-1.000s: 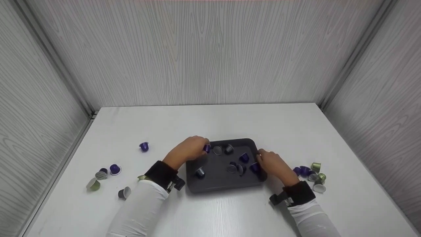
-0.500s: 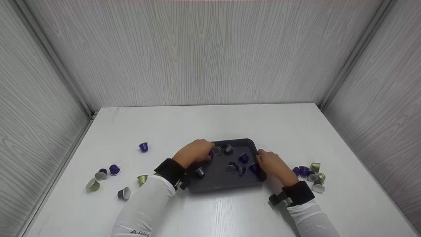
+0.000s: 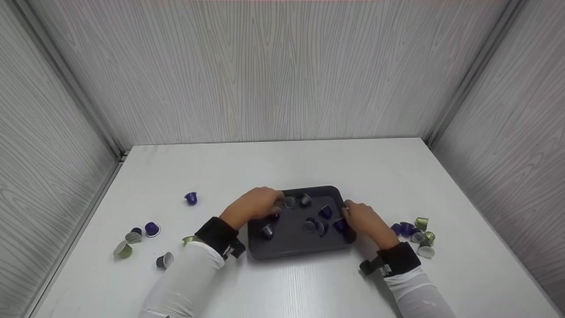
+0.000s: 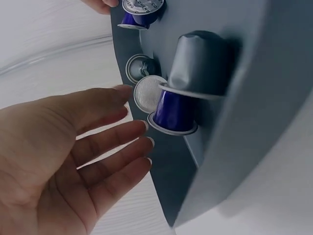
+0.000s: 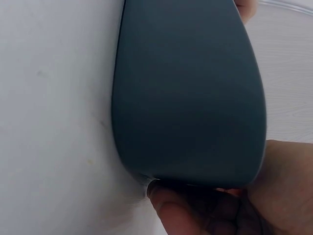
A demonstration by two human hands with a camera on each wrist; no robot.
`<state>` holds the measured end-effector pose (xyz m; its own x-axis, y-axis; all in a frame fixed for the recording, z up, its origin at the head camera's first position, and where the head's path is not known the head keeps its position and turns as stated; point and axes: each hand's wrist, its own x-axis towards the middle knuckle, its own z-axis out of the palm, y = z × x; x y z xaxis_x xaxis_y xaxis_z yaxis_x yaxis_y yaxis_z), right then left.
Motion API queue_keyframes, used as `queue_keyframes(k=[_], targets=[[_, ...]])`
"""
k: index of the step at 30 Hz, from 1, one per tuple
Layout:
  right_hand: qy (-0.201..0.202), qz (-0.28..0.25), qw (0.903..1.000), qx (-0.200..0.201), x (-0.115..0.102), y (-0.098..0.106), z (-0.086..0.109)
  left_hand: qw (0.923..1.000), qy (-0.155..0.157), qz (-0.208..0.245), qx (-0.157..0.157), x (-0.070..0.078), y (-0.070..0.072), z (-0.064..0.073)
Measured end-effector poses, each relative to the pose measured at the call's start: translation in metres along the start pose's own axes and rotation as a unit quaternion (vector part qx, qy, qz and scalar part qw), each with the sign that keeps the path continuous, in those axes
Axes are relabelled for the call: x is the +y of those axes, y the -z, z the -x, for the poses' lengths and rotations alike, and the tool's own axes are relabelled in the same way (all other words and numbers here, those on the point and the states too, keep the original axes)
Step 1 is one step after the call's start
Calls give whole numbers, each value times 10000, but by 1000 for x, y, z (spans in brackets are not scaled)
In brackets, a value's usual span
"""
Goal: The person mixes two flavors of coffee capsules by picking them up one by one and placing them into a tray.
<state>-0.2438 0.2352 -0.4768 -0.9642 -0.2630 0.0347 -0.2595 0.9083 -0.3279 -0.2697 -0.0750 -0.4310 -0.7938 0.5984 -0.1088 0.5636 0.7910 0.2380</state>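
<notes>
In the head view my left hand (image 3: 256,203) hovers over the left end of a dark grey tray (image 3: 289,243). Its fingers are loosely bent and hold nothing in the left wrist view. Just past the fingertips, a purple coffee capsule (image 4: 173,113) lies in the tray beside a grey capsule (image 4: 200,61) and a foil-lidded one (image 4: 147,94). More purple capsules (image 3: 325,212) and a dark grey capsule (image 3: 305,200) lie further right in it. My right hand (image 3: 365,221) grips the tray's right wall, its fingers partly hidden by the tray in the right wrist view.
To the left, loose on the white table (image 3: 282,168), are a purple capsule (image 3: 191,198), a green one (image 3: 123,250), a grey one (image 3: 165,260) and several others. A cluster of purple and green capsules (image 3: 421,223) lies right of my right hand. Pale panels (image 3: 273,75) enclose the table.
My left hand has lowered a purple capsule into the tray and let it go, then drawn back slightly left. The right hand and the tray stay in place.
</notes>
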Motion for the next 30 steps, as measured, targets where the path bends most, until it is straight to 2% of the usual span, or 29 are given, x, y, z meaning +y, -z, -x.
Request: queue_keyframes(k=[5, 9, 15, 19, 22, 26, 30], targets=[[18, -23, 10000, 7, 0, 0, 0, 9995, -207, -18, 239, -9, 2, 14], [-3, -39, 10000, 30, 0, 0, 0, 9975, -372, -110, 587, -17, 3, 27], [14, -5, 10000, 14, 2, 0, 0, 9925, -593, -277, 1037, -30, 3, 47], [56, 65, 10000, 26, 3, -1, -1, 9865, -775, -396, 1389, -36, 2, 59], [19, 58, 10000, 18, 4, -2, -2, 9839, -754, -475, 1547, -41, 1, 69], [-15, 19, 10000, 35, 3, -2, -2, 9859, -479, -571, 1501, -47, -1, 82], [1, 13, 10000, 51, 3, -2, -2, 9850, -228, -611, 1597, -55, -1, 92]])
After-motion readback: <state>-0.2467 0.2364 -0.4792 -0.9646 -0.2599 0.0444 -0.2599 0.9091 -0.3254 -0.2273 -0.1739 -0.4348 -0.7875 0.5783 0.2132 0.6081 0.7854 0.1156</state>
